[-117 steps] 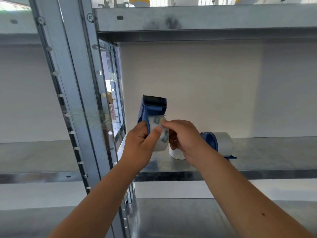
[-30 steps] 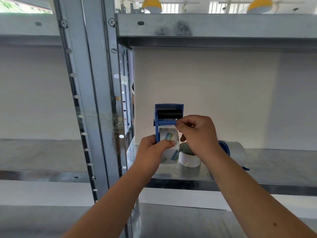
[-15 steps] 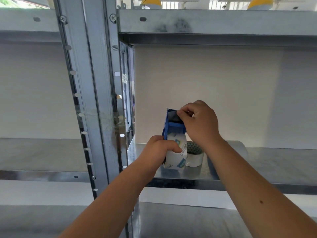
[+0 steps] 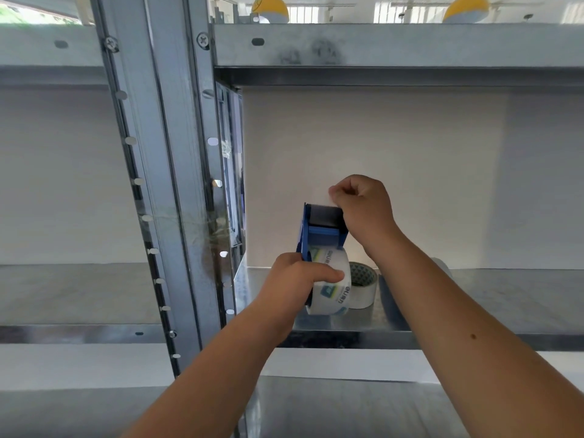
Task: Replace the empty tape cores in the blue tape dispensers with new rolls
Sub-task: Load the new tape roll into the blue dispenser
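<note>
Dispenser (image 4: 322, 230), blue, clear roll (image 4: 331, 281) loaded

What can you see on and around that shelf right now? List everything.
Tape dispenser: one, blue, held upright above the shelf's front edge.
New tape roll: one, clear with blue-green print, seated in the dispenser.
Spare roll: one, white, lying flat on the shelf just behind.
Shelf: one, grey metal, at hand height.
Upright post: one, grey metal with holes, left of the hands.
Lamps: two, yellow and white, above the top shelf.
Left hand: grip around the roll.
Right hand: pinching the clear tape end above the dispenser.
</note>
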{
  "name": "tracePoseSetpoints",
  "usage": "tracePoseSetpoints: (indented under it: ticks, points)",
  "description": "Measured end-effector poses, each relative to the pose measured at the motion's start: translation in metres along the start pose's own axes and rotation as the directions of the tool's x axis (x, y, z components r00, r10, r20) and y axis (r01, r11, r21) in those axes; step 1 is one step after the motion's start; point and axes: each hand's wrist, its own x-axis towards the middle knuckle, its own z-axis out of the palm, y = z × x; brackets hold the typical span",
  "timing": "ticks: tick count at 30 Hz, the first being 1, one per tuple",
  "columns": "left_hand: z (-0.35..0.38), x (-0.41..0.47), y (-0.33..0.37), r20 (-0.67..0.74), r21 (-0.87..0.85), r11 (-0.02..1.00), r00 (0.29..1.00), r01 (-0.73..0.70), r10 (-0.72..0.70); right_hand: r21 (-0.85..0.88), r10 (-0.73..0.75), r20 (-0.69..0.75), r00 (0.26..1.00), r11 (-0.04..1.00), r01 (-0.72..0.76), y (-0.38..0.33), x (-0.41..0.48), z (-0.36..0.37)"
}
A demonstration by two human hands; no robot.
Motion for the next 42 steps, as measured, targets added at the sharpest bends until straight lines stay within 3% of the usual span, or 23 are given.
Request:
tracePoseSetpoints:
  ticks: [10, 14, 22, 28, 36, 42]
  points:
    - [0.002, -0.011, 0.015, 0.02, -0.068, 0.988, 0.99, 0.138, -0.137, 0.091, 0.176, 0.045, 0.983, 0.98, -0.179, -0.017, 0.035, -0.002]
    - [0.002, -0.016, 0.012, 0.016, -0.137, 0.983, 0.993, 0.121, -0.12, 0.095, 0.193, 0.074, 0.978, 0.975, -0.2, -0.017, 0.038, 0.004]
    - [0.004, -0.016, 0.014, 0.025, -0.09, 0.971, 0.975, 0.222, -0.22, 0.144, 0.225, 0.051, 0.973, 0.962, -0.23, -0.016, 0.045, 0.004]
    - [0.0, -0.019, 0.013, 0.039, -0.122, 0.975, 0.982, 0.188, -0.184, 0.169, 0.237, 0.049, 0.97, 0.956, -0.242, -0.017, 0.047, 0.007]
    - [0.001, -0.029, 0.019, 0.063, -0.199, 0.965, 0.985, 0.171, -0.161, 0.171, 0.071, -0.006, 0.997, 0.983, -0.069, -0.031, 0.049, 0.009]
    - [-0.002, -0.04, 0.023, 0.139, -0.244, 0.962, 0.986, 0.122, -0.09, 0.197, 0.193, 0.025, 0.981, 0.961, -0.194, -0.017, 0.049, 0.005]
